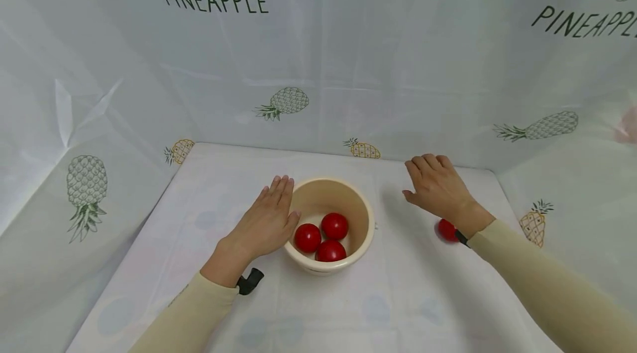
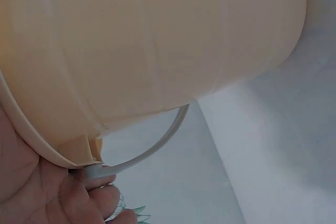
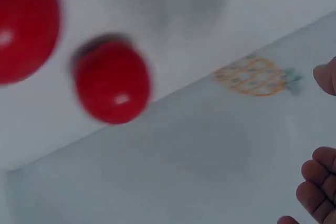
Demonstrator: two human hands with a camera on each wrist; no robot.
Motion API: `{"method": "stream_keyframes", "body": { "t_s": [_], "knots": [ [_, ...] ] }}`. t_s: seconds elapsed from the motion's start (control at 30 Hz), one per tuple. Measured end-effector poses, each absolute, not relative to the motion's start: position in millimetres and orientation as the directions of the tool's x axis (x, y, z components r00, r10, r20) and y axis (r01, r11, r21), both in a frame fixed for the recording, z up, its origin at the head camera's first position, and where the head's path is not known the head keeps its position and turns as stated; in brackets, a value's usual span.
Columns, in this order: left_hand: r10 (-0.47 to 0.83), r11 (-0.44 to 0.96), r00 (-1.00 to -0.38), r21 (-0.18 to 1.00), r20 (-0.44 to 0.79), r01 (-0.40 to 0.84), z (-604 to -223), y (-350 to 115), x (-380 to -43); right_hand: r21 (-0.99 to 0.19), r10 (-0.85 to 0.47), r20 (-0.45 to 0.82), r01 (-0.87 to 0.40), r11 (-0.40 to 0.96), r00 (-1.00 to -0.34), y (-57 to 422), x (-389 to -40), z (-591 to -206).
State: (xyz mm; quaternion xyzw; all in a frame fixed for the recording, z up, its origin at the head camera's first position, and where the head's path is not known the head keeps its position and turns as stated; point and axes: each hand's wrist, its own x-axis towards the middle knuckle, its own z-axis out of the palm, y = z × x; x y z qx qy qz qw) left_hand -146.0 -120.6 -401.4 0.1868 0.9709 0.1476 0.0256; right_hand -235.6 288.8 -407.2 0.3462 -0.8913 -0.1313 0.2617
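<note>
A cream plastic bucket (image 1: 365, 220) stands upright on the table with three shiny red balls (image 1: 331, 251) inside. My left hand (image 1: 266, 220) lies against the bucket's left side, fingers extended and thumb at the rim. From the left wrist, the palm meets the rim beside the joint of a grey handle (image 2: 157, 145). To the right of the bucket, my right hand (image 1: 438, 184) is raised over the table, fingers loosely bent, holding nothing. Below its wrist sits a red ball (image 1: 447, 230), partly covered by the arm. The right wrist view has two red balls, one of them (image 3: 113, 82) whole.
A pale spotted cloth covers the table (image 1: 348, 314). Behind it rises a light sheet (image 1: 318, 54) printed with pineapples, which continues along both sides. A black strap piece (image 1: 250, 281) shows by the left wrist.
</note>
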Motion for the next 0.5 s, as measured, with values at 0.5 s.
{"method": "stream_keyframes", "body": {
  "t_s": [0.5],
  "knots": [
    [0.377,0.885,-0.926,0.293,0.001,0.361,-401,-120,-147,0.553,-0.691,-0.018,-0.583,0.595,-0.723,366,-259,-433]
  ]
}}
